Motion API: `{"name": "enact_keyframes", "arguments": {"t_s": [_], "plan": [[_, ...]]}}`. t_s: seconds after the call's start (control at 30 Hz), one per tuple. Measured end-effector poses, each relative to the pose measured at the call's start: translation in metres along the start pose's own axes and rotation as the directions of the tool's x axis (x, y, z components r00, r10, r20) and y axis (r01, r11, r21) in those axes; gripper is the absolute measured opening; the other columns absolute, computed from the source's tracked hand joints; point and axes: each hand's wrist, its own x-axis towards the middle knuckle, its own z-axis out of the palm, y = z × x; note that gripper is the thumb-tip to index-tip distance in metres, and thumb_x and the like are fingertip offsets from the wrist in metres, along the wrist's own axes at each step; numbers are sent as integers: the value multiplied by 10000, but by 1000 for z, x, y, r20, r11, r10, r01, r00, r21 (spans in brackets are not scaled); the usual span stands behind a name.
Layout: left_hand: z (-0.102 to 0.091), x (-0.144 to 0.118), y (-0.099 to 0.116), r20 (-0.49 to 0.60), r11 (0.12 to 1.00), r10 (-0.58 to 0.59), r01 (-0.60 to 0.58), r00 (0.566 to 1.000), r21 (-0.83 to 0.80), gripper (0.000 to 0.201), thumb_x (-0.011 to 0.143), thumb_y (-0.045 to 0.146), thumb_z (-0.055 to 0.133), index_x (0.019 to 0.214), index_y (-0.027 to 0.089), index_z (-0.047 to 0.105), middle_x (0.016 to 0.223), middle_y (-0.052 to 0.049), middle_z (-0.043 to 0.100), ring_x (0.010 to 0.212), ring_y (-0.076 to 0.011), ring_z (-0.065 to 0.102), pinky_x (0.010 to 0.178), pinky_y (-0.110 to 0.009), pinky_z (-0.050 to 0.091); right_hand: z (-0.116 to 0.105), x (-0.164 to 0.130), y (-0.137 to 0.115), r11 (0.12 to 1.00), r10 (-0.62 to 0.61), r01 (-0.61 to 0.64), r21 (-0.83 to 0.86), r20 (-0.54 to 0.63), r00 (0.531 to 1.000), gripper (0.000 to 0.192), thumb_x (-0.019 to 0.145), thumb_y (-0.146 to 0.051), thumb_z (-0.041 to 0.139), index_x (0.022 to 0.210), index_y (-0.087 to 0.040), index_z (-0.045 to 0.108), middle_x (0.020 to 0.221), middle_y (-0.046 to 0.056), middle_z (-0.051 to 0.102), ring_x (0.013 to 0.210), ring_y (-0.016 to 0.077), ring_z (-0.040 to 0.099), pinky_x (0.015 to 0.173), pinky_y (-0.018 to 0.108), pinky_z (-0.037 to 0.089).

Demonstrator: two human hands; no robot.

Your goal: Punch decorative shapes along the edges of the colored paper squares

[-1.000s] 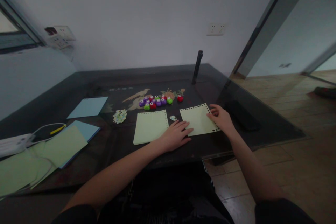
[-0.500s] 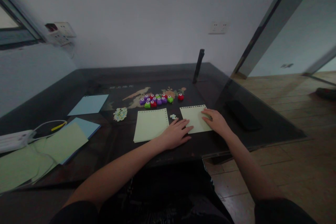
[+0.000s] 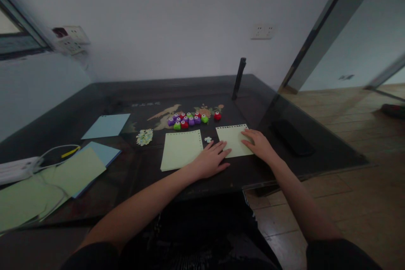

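A dark glass-topped table (image 3: 95,105) fills the middle of a dim room, pushed against a plain pale wall (image 3: 177,21) behind it. On that wall, above the table's far right corner, sits a white double socket (image 3: 262,31), and above its far left corner hangs a cluster of sockets (image 3: 68,39) beside a window (image 3: 15,36) edge. To the right of the table lies a wooden plank floor (image 3: 354,135), and a dark door frame (image 3: 319,29) leans up from the table's right corner.
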Motion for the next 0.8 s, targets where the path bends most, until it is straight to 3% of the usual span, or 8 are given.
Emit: {"name": "enact_keyframes", "arguments": {"t_s": [0.2,0.33,0.43,0.53,0.67,0.8], "plan": [[-4,0,2,-1,1000,0,0,1000,-25,536,914,440,407,1379,176,368,1490,-149,302,1387,-252,252,1115,-463,210,-1,0,-1,1000,4,-4,7,-3,1000,373,794,-327,580,1127,-169,638,1236,151,592,1172,291,519,1000,497,375],[-31,-2,-1,-116,997,22,-31,993,-73,517,897,433,458,1361,215,387,1469,-112,357,1370,-241,292,1120,-469,214,-12,2,-10,999,27,-24,39,-92,995,357,814,-340,552,1127,-187,631,1277,139,556,1173,290,511,1003,495,369],[-60,-9,-21,-248,990,-18,-18,969,-140,369,912,348,450,1262,240,492,1342,-89,511,1255,-219,448,1063,-446,328,-25,8,-25,997,20,-8,77,-157,987,310,830,-343,537,1085,-203,643,1249,122,571,1155,280,515,1004,479,370],[-76,-24,-56,-318,982,-134,83,939,-168,276,903,281,458,1147,221,572,1196,-81,603,1137,-215,537,982,-422,417,-34,24,-51,991,-25,50,126,-193,981,266,839,-342,542,1043,-213,653,1193,101,602,1128,262,527,993,452,381],[-68,-48,-101,-340,953,-297,251,892,-171,236,890,230,451,1062,192,606,1088,-83,642,1051,-212,582,942,-406,448,-27,56,-98,964,-158,183,194,-138,978,219,855,-302,540,1024,-218,653,1097,81,645,1062,237,565,946,411,414],[-50,-59,-115,-308,939,-343,325,888,-111,263,869,232,478,1099,184,596,1095,-92,640,1060,-230,572,936,-416,443,8,83,-136,957,-269,258,132,74,960,247,844,-285,579,1062,-190,647,1083,90,657,1040,235,576,921,375,422]]}}
